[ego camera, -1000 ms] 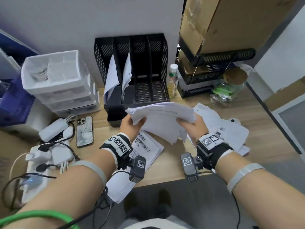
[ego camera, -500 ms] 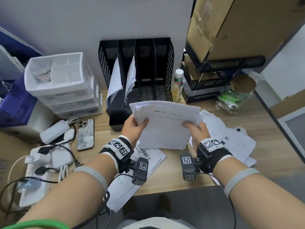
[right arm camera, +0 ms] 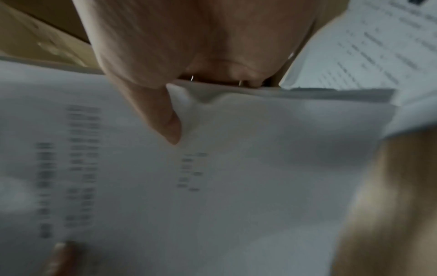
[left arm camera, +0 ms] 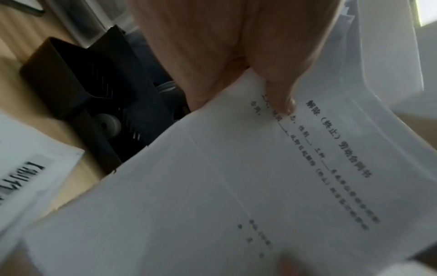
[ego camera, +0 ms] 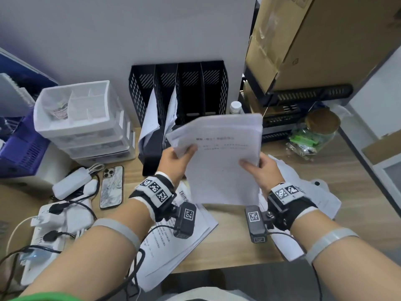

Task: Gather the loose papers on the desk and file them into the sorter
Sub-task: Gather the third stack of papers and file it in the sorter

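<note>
Paper stack (ego camera: 221, 161) held off the desk, long axis running from the wrists toward the sorter (ego camera: 180, 92). White sheets, printed text uppermost. Left hand (ego camera: 176, 164) pinches its left edge, right hand (ego camera: 259, 170) its right edge.

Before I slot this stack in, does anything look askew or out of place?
Yes. The two white sheets already in the black mesh sorter slump and curl over its front lip rather than standing upright. The stack of white printed papers held by both hands is uneven, its top left corner fanning apart.
</note>
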### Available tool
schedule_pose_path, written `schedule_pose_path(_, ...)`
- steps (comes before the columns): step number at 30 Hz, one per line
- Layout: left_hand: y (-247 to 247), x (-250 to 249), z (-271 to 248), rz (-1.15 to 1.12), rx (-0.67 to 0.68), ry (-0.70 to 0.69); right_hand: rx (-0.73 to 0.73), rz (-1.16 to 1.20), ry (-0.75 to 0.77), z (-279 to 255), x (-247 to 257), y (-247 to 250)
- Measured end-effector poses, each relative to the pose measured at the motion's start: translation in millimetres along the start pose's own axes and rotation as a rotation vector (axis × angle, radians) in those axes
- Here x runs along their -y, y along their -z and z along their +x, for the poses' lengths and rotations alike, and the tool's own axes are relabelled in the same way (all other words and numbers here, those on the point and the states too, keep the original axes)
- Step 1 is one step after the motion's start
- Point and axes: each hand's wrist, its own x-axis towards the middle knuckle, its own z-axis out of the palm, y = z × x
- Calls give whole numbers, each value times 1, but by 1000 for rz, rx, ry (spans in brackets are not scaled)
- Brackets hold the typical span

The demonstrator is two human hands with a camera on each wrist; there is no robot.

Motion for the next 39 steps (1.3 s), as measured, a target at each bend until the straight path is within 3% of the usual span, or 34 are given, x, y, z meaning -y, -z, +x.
schedule_pose_path(4, 7, -17, 9, -248, -48, 43, 58, -215, 3, 0, -6, 11)
schedule_pose_path(9, 6, -32, 4, -254, -12, -21, 2, -131, 43, 2, 4, 6)
schedule_pose_path(13, 0, -30, -7, -80, 33, -102, -36, -173, 1, 4, 1, -4)
schedule_pose_path(19, -20, -1, -19, 88, -97, -117, -84, -99, -13, -6, -9, -17)
schedule_pose_path(23, -30, 12, -26, 152, -31, -83, -106, -117, -89, -19, -22, -14)
schedule_pose_path(27, -37, 35, -21, 316, 112, 77, -115, -137, -175, -25, -29, -8)
schedule_pose_path(32, -37, 44, -11, 438, 164, 126, -86, -186, -226, -24, -21, -3)
schedule_pose_path(36, -33, 37, -4, 446, 103, 143, -47, -243, -179, -11, -22, 1)
schedule_pose_path(39, -30, 11, 1, 374, 8, 86, -218, -397, -63, 1, -15, 5)
